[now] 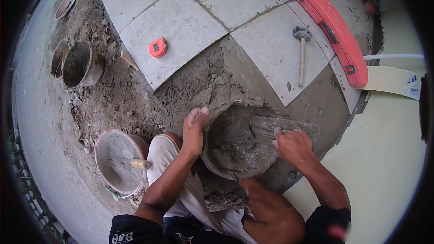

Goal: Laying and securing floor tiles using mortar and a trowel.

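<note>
A person's bent legs in pale trousers (163, 156) are filling the near edge. At near left, a pale round bucket (143, 145) of grey powder is standing beside the knee, probably for easy reach, a wooden tool handle (140, 164) jutting over its rim.

Just beyond the legs, a round mortar-caked bucket (209, 162) is holding wet grey mortar (230, 153). The left hand (194, 131) is gripping its thin wire handle (224, 103) at the left rim, presumably steadying it. The right hand's (294, 146) grip is wrapping round a flat rectangular grey trowel (264, 124), its blade lying across the right rim, perhaps so drips fall back inside.

Farther left, two stained buckets (94, 70) are standing on rough earth (113, 95). On pale square tiles (181, 27) beyond, a red tape measure (158, 47), a dark-headed mallet (302, 58) and, far right, a long red case (330, 29) are lying, seemingly clear of wet mortar.
</note>
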Action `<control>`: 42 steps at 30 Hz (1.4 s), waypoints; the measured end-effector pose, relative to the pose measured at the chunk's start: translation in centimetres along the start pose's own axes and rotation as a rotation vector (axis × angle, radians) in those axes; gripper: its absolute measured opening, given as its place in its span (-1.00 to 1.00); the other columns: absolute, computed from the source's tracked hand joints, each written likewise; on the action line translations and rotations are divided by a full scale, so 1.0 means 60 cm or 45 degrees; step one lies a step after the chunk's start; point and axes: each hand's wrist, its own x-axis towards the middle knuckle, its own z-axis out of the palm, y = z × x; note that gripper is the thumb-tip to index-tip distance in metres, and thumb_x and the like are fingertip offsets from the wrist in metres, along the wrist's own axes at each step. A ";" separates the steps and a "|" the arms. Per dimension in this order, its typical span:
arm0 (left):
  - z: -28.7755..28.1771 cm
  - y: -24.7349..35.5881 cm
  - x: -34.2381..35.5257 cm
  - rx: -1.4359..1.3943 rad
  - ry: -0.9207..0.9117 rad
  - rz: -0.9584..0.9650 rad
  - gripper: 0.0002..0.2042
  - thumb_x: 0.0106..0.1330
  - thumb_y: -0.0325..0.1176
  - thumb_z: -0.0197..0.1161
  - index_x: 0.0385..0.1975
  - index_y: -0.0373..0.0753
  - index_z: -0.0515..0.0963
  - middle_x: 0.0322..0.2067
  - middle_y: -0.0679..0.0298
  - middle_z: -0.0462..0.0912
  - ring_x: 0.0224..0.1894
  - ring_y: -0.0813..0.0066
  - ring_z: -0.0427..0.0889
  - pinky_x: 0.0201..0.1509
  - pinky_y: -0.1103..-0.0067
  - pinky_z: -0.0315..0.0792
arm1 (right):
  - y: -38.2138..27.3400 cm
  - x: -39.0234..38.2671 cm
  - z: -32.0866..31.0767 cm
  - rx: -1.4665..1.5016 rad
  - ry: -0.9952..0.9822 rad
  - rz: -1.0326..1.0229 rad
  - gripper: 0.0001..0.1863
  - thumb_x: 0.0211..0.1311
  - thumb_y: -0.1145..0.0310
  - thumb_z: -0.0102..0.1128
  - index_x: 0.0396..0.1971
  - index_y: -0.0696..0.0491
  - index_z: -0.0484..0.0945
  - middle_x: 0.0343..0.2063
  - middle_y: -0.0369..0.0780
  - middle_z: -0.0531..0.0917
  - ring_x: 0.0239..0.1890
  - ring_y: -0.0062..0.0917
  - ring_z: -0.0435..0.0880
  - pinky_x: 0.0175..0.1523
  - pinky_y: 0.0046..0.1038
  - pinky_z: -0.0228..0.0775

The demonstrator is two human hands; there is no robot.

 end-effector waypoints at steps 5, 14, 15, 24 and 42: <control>0.022 0.030 -0.032 -0.054 -0.048 -0.062 -0.76 0.51 -0.16 0.13 -0.34 -0.17 0.45 -0.34 0.51 0.37 -0.22 0.74 0.27 -0.05 0.71 0.17 | -0.055 -0.058 0.026 0.302 -0.110 0.219 -0.59 0.37 0.03 0.14 -0.08 0.10 0.53 -0.38 -0.05 0.74 -0.27 -0.06 0.73 -0.13 -0.07 0.54; 0.056 0.027 -0.068 -0.083 -0.065 -0.147 -0.55 0.52 0.08 0.01 -0.17 -0.26 0.54 -0.18 0.34 0.54 -0.06 0.55 0.43 0.19 0.56 0.23 | -0.073 -0.074 0.102 0.544 0.090 0.131 -0.48 0.34 -0.01 0.19 0.13 0.03 0.54 -0.37 -0.03 0.75 -0.33 -0.05 0.74 -0.15 -0.05 0.56; 0.056 0.024 -0.074 -0.064 -0.064 -0.144 -0.55 0.52 0.08 0.01 -0.17 -0.26 0.54 -0.18 0.34 0.54 -0.06 0.55 0.43 0.19 0.56 0.23 | -0.075 -0.078 0.101 0.562 0.097 0.126 -0.48 0.34 -0.01 0.19 0.13 0.03 0.54 -0.37 -0.03 0.75 -0.33 -0.05 0.74 -0.15 -0.05 0.56; 0.135 0.045 -0.096 -0.172 -0.069 -0.183 -0.57 0.57 -0.02 -0.03 -0.19 -0.33 0.55 -0.26 0.40 0.52 -0.18 0.61 0.38 0.04 0.62 0.24 | -0.026 -0.138 0.117 0.787 0.076 0.159 -0.47 0.33 -0.02 0.19 0.14 0.03 0.54 -0.33 -0.01 0.75 -0.23 -0.03 0.73 -0.07 -0.05 0.54; -0.029 0.025 0.018 -0.155 0.092 -0.461 -0.40 0.38 0.31 0.07 -0.32 -0.24 0.54 -0.34 0.21 0.68 -0.30 0.33 0.63 -0.13 0.48 0.55 | 0.037 -0.163 0.201 1.448 0.809 0.370 -0.64 0.10 0.21 0.48 -0.14 0.09 0.72 -0.37 -0.09 0.77 -0.32 -0.24 0.79 -0.19 -0.34 0.61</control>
